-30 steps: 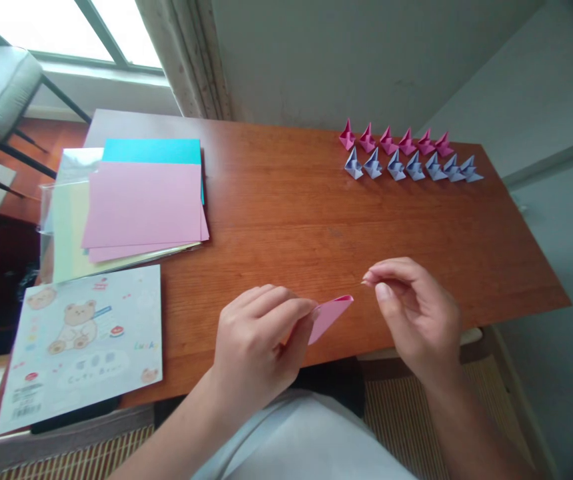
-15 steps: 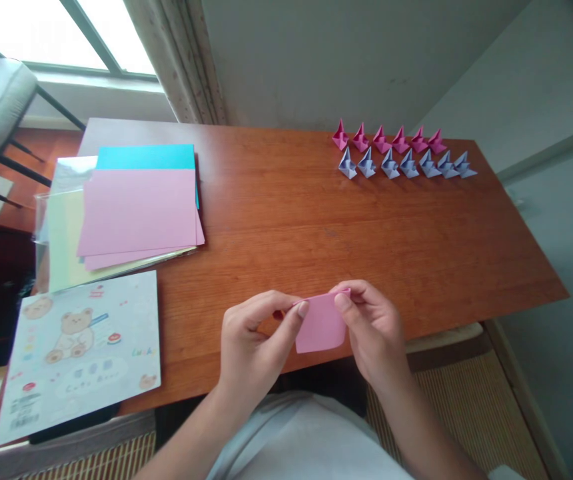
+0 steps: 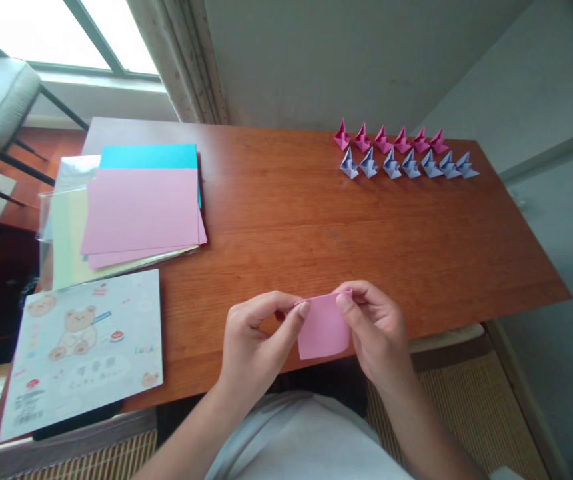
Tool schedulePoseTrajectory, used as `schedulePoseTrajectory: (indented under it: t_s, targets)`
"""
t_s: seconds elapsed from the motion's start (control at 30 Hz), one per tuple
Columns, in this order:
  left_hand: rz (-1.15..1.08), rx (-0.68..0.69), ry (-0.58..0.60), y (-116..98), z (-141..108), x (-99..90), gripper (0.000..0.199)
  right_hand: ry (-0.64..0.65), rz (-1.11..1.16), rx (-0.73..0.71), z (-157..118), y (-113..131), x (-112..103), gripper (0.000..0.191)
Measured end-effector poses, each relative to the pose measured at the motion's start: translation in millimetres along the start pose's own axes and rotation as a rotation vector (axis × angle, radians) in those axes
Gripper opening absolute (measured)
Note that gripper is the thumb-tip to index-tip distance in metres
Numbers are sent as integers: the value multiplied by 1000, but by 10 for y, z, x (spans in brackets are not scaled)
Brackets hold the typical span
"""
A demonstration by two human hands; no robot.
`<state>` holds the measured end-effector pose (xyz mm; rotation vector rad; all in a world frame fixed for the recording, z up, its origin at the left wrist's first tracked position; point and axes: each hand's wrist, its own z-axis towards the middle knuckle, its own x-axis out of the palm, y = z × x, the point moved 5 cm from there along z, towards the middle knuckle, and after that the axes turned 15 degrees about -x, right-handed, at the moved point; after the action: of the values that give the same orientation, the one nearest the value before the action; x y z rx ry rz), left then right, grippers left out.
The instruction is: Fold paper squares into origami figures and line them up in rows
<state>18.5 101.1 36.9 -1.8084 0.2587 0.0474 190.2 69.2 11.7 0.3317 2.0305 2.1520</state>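
A small pink sheet of paper [image 3: 323, 328] hangs between my two hands over the table's front edge. My left hand [image 3: 261, 340] pinches its upper left corner between thumb and fingers. At the upper right corner, my right hand [image 3: 374, 327] pinches it the same way, with the thumb in front. The top edge runs nearly straight between the pinches, and the lower part hangs loose, slightly curved. The fingertips behind the paper are hidden.
On the wooden table [image 3: 266, 220], folded pink paper figures [image 3: 383, 140] and folded pale-blue ones [image 3: 392, 165] stand in two rows at the far right. Left lie stacked pink sheets [image 3: 141, 210], a blue sheet [image 3: 149, 156] and a bear-printed pad [image 3: 86, 353]. A chair [image 3: 1, 93] stands beyond.
The lower edge of the pink paper hangs slightly lower. Both hands keep their pinches at the corners. The whole view has shifted a little.
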Motion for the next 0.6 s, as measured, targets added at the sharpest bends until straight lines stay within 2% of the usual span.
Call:
schedulePoseTrajectory:
  t_s: [0.3,0.47,0.6]
  targets:
    - [31,26,-48,8,-13,-39,17,24,11,-12,-8,-10,-14,16]
    - [53,94,-61,-26,-30,-27,16,-11,-5,-8,13,-16,-45,22]
    - [70,103,-77,-24,-22,-20,16,12,-14,-5,37,-1,-39,23]
